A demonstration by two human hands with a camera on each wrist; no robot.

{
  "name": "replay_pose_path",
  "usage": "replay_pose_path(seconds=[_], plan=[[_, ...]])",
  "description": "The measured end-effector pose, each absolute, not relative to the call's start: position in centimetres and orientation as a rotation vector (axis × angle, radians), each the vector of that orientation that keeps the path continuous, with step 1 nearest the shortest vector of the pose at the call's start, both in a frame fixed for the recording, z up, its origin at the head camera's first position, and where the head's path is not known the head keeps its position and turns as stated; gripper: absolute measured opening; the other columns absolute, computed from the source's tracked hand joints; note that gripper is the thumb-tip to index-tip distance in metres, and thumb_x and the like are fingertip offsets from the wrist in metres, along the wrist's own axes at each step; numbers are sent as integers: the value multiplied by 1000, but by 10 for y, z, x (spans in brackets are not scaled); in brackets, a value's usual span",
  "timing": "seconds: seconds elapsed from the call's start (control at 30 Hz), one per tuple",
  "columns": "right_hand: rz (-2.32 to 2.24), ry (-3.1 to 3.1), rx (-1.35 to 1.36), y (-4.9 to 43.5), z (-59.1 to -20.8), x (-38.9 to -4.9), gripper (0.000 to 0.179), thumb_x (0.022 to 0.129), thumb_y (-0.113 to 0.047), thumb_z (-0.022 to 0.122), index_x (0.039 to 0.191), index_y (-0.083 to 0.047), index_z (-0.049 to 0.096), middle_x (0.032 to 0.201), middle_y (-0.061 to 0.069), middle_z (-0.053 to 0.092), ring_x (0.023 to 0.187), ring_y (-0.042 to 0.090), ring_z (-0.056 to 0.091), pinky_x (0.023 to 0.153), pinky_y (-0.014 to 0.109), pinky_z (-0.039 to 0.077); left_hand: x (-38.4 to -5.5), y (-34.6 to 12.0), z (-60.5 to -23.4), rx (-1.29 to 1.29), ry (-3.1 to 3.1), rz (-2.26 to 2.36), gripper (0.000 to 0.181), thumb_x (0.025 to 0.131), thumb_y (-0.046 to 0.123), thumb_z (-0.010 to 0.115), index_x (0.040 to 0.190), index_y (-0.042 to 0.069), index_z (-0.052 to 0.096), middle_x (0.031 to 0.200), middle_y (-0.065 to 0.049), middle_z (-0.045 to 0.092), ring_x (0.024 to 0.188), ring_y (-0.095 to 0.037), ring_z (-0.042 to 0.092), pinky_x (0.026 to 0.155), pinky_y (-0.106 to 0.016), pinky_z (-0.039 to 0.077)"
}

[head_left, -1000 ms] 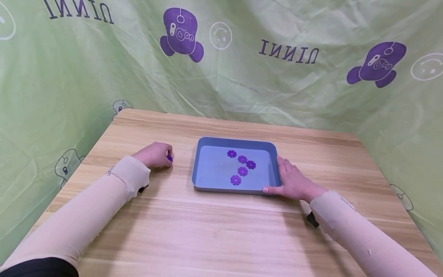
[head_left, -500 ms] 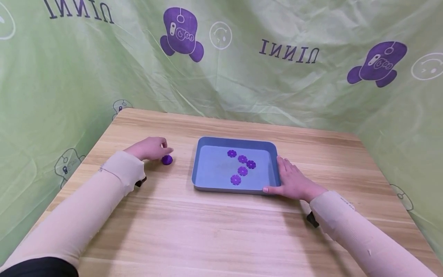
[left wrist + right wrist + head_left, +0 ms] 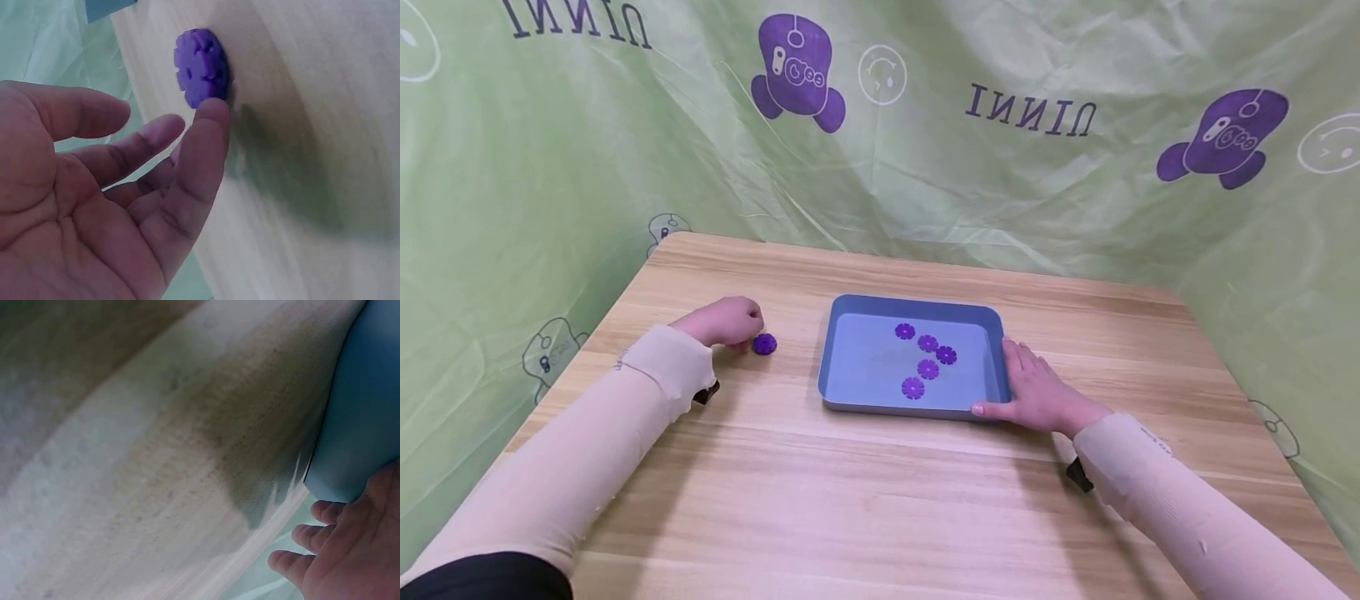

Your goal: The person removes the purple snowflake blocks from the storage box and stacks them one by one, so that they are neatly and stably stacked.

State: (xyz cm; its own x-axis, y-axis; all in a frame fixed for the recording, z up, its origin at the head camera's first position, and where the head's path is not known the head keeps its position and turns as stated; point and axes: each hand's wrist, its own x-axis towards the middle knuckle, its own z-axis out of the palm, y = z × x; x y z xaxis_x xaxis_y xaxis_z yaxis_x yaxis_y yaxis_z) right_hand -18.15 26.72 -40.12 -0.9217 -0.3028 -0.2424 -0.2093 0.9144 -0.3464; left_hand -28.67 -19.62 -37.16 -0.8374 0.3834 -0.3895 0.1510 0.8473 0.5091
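Some fingers [image 3: 130,191] hidden: left grip [image 3: 722,321] part-curled, empty beside purple discs [image 3: 764,344]; right grip [image 3: 1037,388] spread against tray [image 3: 865,358].

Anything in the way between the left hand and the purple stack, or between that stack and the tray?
Nothing visible stands between the left hand and the purple stack; whether they touch is unclear. Towards the tray there is only bare table, then the tray's left wall.
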Motion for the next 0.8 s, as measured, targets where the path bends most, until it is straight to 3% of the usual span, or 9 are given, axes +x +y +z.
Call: replay_pose_path(seconds=[0.13, 0.37, 0.57, 0.8], plan=[[-452, 2783, -381, 267, -401, -182, 129, 86, -68, 70, 156, 17, 3, 160, 42, 8, 148, 57, 11, 121, 65, 11, -287, -197, -375, 378, 2498, 686, 23, 96, 5, 43, 94, -4, 64, 71, -7, 64, 63, -17, 56, 65, -29, 47], [-450, 2787, -379, 267, -401, -182, 128, 86, -68, 71, 156, 17, 4, 161, 41, 9, 148, 57, 11, 121, 65, 11, -287, -197, -377, 364, 2481, 732, 24, 98, 3, 44, 102, -10, 64, 76, -10, 67, 66, -16, 61, 67, -29, 55], [-453, 2785, -373, 267, -401, -182, 129, 86, -68, 71, 156, 17, 3, 161, 42, 9, 148, 57, 11, 121, 65, 11, -288, -200, -377, 384, 2518, 701, 24, 97, 4, 44, 99, -8, 64, 75, -9, 65, 68, -18, 60, 67, -30, 51], [-458, 2788, -378, 267, -401, -181, 128, 86, -67, 71, 156, 17, 3, 160, 42, 9, 148, 58, 11, 121, 65, 11, -292, -200, -373, 367, 2622, 712, 28, 101, 10, 44, 107, -10, 63, 81, -13, 66, 76, -24, 63, 75, -40, 52]])
